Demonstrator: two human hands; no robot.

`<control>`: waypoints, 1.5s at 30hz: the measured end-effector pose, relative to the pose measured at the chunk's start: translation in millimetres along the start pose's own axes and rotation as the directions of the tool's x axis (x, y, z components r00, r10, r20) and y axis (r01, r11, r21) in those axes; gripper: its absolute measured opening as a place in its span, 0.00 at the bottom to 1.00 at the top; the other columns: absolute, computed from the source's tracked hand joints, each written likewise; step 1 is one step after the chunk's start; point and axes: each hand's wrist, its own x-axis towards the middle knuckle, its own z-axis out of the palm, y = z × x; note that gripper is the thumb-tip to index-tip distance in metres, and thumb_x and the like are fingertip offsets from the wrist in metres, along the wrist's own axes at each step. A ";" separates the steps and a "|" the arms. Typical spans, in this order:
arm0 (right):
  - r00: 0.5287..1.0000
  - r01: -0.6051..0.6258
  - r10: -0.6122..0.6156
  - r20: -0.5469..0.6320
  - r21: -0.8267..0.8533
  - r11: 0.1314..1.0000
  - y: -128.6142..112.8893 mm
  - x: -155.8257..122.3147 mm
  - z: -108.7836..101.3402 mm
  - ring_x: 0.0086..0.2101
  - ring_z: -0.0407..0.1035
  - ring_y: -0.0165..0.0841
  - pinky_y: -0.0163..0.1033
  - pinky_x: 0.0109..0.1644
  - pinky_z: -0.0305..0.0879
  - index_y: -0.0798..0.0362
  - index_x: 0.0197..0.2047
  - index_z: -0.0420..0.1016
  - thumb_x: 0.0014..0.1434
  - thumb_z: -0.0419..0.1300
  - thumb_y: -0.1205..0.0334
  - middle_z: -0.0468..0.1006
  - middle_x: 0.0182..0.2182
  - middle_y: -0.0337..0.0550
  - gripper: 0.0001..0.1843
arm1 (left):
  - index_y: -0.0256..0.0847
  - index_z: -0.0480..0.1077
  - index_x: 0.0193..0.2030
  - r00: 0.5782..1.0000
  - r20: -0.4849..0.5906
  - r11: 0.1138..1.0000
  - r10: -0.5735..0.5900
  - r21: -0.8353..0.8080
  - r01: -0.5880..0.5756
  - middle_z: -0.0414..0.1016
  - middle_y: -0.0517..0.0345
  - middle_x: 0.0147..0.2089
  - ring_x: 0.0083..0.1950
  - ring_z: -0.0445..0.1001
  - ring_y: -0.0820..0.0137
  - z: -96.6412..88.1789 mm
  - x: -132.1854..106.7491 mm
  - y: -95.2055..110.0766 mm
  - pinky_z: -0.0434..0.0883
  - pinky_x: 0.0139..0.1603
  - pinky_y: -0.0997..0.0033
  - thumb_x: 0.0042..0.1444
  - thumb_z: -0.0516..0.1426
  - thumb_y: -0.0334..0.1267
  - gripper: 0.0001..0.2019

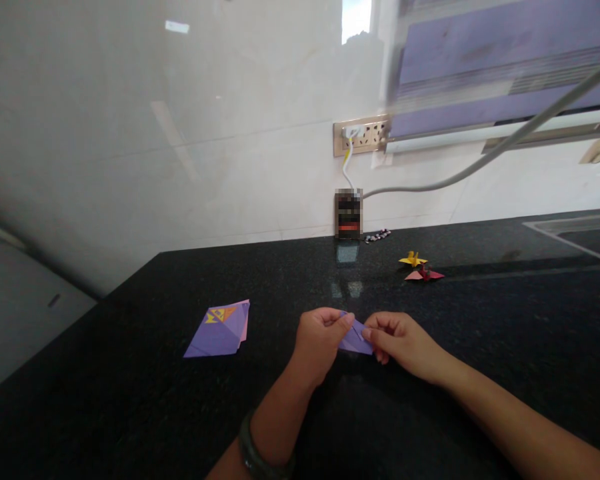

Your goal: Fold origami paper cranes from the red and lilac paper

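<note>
A folded piece of purple origami paper (353,341) is held just above the dark countertop. My left hand (323,340) pinches its left side, thumb on top. On its right edge, my right hand (397,340) grips the paper between thumb and fingers. Parts of the paper are hidden behind both hands. To the left lies a stack of purple and pink paper (220,337) with a yellow and orange pattern near its top. Two folded paper cranes, a yellow one (413,259) and a red and pink one (424,274), rest at the back right.
Along the back of the black countertop (130,400), a blurred dark box (349,215) leans by the wall beside a beaded string (379,236). A white plug (353,132) sits in the wall socket. A grey cable (460,179) runs to the right, toward a framed recess (580,230).
</note>
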 end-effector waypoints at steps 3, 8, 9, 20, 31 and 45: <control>1.000 0.016 -0.015 0.016 -0.017 1.000 -2.3 -0.9 0.2 0.15 0.57 0.23 0.29 0.20 0.54 0.55 0.24 0.64 0.53 0.53 0.57 0.63 0.15 0.31 0.11 | 0.32 0.70 0.25 1.000 0.005 1.000 -0.010 -0.004 0.010 0.68 0.59 0.19 0.19 0.62 0.77 1.2 -0.9 2.6 0.59 0.21 0.77 0.44 0.58 0.38 0.09; 0.997 0.045 -0.043 0.058 -0.041 0.998 -6.8 -3.5 -0.4 0.16 0.57 0.23 0.29 0.21 0.53 0.55 0.24 0.62 0.55 0.50 0.59 0.63 0.15 0.31 0.11 | 0.32 0.70 0.25 1.000 0.002 1.000 -0.007 -0.013 0.007 0.68 0.59 0.19 0.20 0.63 0.77 0.6 -0.5 3.0 0.60 0.21 0.77 0.44 0.58 0.39 0.09; 0.997 0.052 -0.049 0.064 -0.049 0.997 -6.7 -3.7 -0.9 0.16 0.57 0.23 0.29 0.21 0.53 0.55 0.24 0.62 0.55 0.49 0.59 0.63 0.15 0.31 0.11 | 0.32 0.70 0.25 1.000 0.003 1.000 -0.003 -0.013 0.003 0.68 0.59 0.19 0.20 0.63 0.77 0.1 0.0 2.1 0.60 0.22 0.76 0.44 0.58 0.39 0.09; 0.992 0.110 -0.105 0.065 -0.070 0.991 -3.4 -2.6 -1.6 0.17 0.56 0.24 0.30 0.22 0.53 0.54 0.24 0.62 0.56 0.48 0.58 0.62 0.16 0.32 0.13 | 0.34 0.68 0.26 0.997 0.075 0.986 -0.035 -0.158 0.047 0.67 0.60 0.20 0.20 0.63 0.77 -1.3 1.4 -7.3 0.59 0.22 0.76 0.47 0.56 0.44 0.12; 0.991 0.130 -0.123 0.048 -0.169 0.977 -2.9 -3.2 -2.0 0.18 0.56 0.24 0.30 0.22 0.52 0.55 0.24 0.62 0.56 0.48 0.61 0.61 0.15 0.32 0.11 | 0.33 0.69 0.23 0.996 0.079 0.994 -0.042 -0.102 0.050 0.67 0.60 0.20 0.20 0.63 0.77 1.5 -0.8 -7.6 0.60 0.23 0.76 0.43 0.59 0.43 0.12; 0.995 0.097 -0.097 0.013 -0.084 0.992 0.1 -1.1 -2.7 0.18 0.56 0.24 0.29 0.21 0.52 0.55 0.24 0.63 0.55 0.50 0.55 0.61 0.16 0.32 0.14 | 0.33 0.68 0.23 0.996 0.088 1.000 -0.013 -0.015 0.014 0.64 0.62 0.17 0.18 0.59 0.78 1.3 -0.6 -1.3 0.56 0.19 0.78 0.45 0.57 0.43 0.12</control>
